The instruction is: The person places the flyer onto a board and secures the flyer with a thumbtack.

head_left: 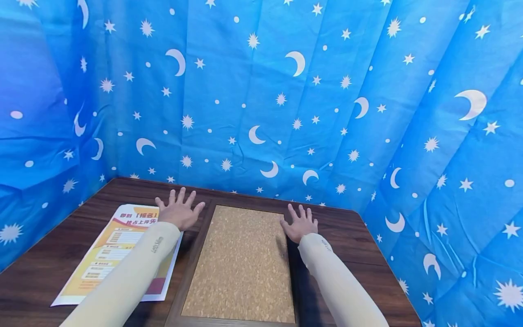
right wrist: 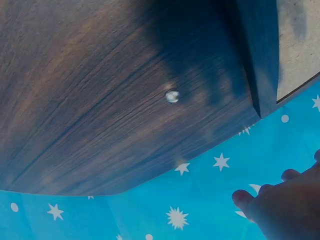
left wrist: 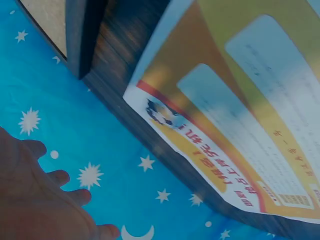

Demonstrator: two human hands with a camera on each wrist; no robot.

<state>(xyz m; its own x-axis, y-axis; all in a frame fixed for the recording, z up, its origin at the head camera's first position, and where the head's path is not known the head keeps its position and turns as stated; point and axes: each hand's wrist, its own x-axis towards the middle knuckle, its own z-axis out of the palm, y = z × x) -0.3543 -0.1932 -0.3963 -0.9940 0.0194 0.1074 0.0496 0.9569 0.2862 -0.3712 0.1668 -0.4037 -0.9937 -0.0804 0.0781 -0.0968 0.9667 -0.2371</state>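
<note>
My left hand (head_left: 179, 214) is held over the poster's upper right corner and the board's left edge, fingers spread and holding nothing. The printed poster (head_left: 118, 245), yellow and red with white text boxes, lies flat on the table, partly covered by my left sleeve. Right of it is a cork board (head_left: 245, 263) in a dark wooden frame (head_left: 204, 236). By the board's upper right edge my right hand (head_left: 301, 225) has its fingers spread, also with nothing in it. A small shiny round thing (right wrist: 172, 95) sits on the wood in the right wrist view; its kind is unclear.
The dark wood-grain table (head_left: 351, 254) reaches back to a blue curtain (head_left: 261, 91) printed with white moons and stars. The curtain also hangs along the left and right sides. The board's frame stands raised above the tabletop.
</note>
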